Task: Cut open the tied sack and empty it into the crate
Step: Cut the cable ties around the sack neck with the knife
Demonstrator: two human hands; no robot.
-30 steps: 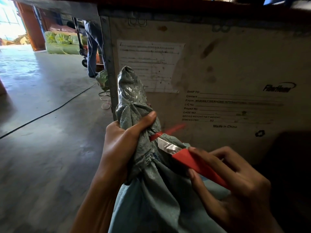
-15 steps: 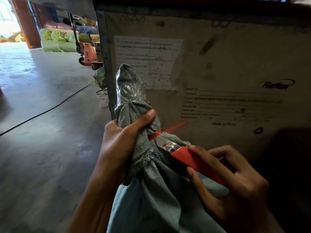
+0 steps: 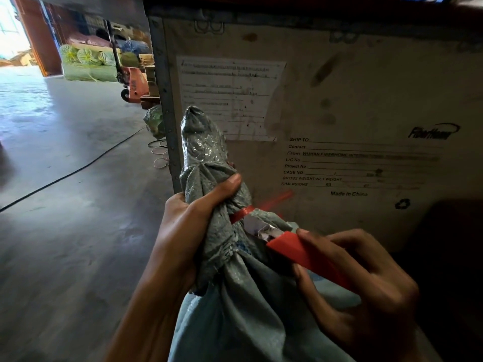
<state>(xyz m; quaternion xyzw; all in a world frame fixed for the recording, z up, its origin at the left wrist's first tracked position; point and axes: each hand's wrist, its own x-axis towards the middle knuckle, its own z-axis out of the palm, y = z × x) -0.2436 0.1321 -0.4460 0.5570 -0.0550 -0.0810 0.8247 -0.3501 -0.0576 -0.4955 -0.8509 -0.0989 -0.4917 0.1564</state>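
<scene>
grey sack [image 3: 235, 304] stands low centre, against the side of a large crate [image 3: 352, 105]. its bunched neck is bound by a red tie [image 3: 241, 214]. left hand [image 3: 188, 231] is clenched round the neck, thumb over the top. right hand [image 3: 366, 286] grips a red knife [image 3: 303, 253], its blade [image 3: 257, 227] touching the sack just beside the tie. concrete floor [image 3: 65, 205] to the left.

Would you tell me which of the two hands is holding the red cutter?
The right hand holds the red cutter, its blade at the red tie; the left hand only grips the sack's bunched neck.
</scene>
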